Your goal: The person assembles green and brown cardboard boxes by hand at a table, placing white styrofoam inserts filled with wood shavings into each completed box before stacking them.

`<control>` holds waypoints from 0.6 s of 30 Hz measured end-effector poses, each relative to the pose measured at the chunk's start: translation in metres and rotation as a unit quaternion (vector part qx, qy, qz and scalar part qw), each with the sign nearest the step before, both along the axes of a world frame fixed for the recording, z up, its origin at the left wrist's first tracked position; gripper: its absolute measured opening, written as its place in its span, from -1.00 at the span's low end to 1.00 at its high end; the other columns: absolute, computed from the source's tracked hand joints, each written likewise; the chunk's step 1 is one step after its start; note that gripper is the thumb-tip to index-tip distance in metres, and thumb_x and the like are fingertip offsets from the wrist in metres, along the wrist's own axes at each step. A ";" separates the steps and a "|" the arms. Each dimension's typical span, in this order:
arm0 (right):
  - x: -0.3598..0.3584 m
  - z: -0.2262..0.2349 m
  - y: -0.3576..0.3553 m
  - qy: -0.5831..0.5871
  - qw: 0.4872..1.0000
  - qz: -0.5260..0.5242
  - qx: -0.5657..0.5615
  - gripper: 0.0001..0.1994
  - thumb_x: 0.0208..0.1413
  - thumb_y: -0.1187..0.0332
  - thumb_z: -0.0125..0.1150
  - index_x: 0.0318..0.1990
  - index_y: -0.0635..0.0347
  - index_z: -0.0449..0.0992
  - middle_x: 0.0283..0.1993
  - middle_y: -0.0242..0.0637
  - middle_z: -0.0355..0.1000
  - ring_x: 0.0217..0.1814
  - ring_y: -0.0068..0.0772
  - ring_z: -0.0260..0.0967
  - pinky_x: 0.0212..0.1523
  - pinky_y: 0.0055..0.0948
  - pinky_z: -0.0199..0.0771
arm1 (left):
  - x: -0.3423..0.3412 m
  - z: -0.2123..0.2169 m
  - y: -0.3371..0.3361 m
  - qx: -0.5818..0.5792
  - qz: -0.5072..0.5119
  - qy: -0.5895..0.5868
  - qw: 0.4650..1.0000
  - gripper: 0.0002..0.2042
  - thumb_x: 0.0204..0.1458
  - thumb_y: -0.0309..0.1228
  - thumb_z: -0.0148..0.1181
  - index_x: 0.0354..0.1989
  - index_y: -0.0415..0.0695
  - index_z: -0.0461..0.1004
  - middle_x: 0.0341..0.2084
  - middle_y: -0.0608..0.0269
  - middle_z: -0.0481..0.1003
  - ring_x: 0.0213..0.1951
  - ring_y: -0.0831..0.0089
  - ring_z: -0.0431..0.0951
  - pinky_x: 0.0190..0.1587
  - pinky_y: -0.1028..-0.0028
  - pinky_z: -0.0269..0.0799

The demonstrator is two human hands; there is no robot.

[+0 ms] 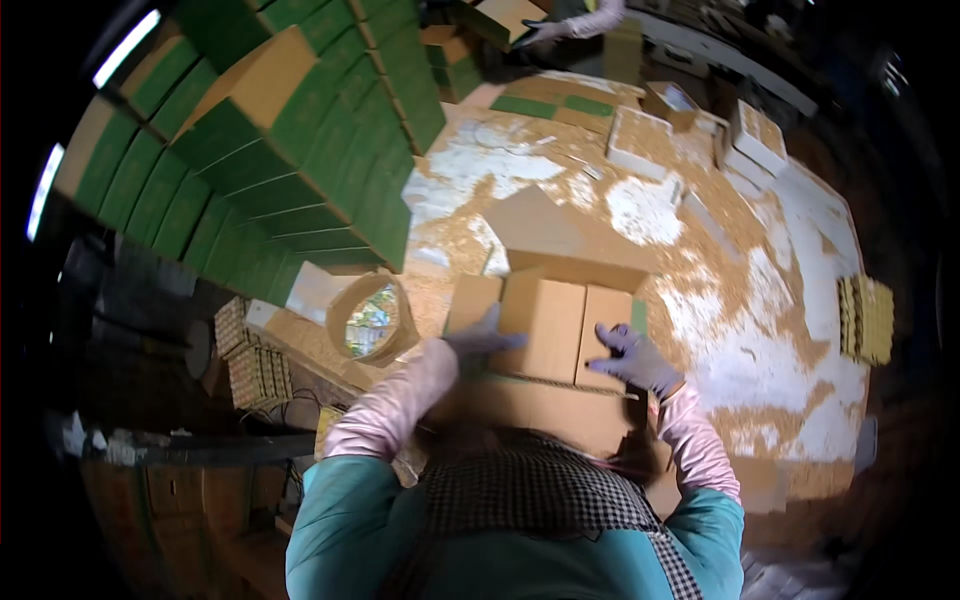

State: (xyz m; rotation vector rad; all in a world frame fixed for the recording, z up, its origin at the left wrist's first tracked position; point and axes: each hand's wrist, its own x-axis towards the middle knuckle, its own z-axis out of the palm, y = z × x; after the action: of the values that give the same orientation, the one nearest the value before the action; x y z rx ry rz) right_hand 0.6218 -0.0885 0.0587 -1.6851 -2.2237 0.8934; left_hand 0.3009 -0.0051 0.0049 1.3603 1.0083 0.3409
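In front of me stands an open cardboard carton [545, 405], its far flap [580, 265] folded outward. Inside it sit smaller brown cardboard boxes [545, 325], side by side with narrow gaps between them. My left hand [482, 338], in a grey-purple glove, lies over the left side with its fingers stretched toward the boxes. On the right box rests my right hand [640, 362], gloved alike, its fingers apart and slightly bent. Neither hand appears to grip anything. The carton's near side is partly hidden by my body.
Tall stacks of green-sided boxes [290, 170] rise at the left. A wide tape roll [370, 320] stands beside the carton. White boxes [640, 140] lie on the worn table [720, 365]; egg-tray stacks [865, 320] sit at its right edge. Another person's gloved hand [545, 32] works at the far side.
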 end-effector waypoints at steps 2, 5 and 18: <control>-0.002 -0.019 0.006 -0.007 0.999 0.007 0.052 -0.27 -0.12 -0.05 0.41 0.19 0.12 0.36 -0.03 -0.02 0.39 0.04 -0.11 0.35 0.02 -0.23 0.34 | 0.039 -0.030 -0.009 0.230 0.097 0.207 0.946 0.10 -0.30 0.03 0.50 0.28 -0.41 -0.04 0.13 -0.23 0.25 0.24 0.05 0.23 0.28 0.26 0.13; 0.030 -0.062 -0.003 -0.082 0.967 -0.194 0.146 -0.04 -0.02 -0.04 0.36 0.38 0.26 -0.05 0.28 0.16 0.10 0.32 -0.03 0.09 0.28 -0.31 0.10 | 0.020 -0.024 -0.007 0.132 0.093 0.066 0.985 0.04 -0.29 0.00 0.51 0.27 -0.36 0.03 0.17 -0.11 0.24 0.23 0.13 0.25 0.27 0.27 0.14; -0.083 0.099 0.160 0.765 0.633 -0.094 0.071 -0.47 0.23 0.30 0.07 0.31 0.24 0.16 0.25 -0.13 0.27 0.27 -0.19 0.24 0.27 -0.26 0.27 | -0.237 0.284 0.109 0.658 0.554 0.103 0.500 -0.15 -0.07 -0.19 0.38 0.31 -0.35 0.05 0.28 -0.16 0.11 0.32 0.09 0.11 0.34 0.27 0.00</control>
State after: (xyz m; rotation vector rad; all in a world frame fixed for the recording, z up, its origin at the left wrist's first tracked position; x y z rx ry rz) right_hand 0.5387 0.0716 0.1572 -0.4292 -0.8080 1.2538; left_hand 0.0637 0.1043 0.2889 1.7932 1.8846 2.4024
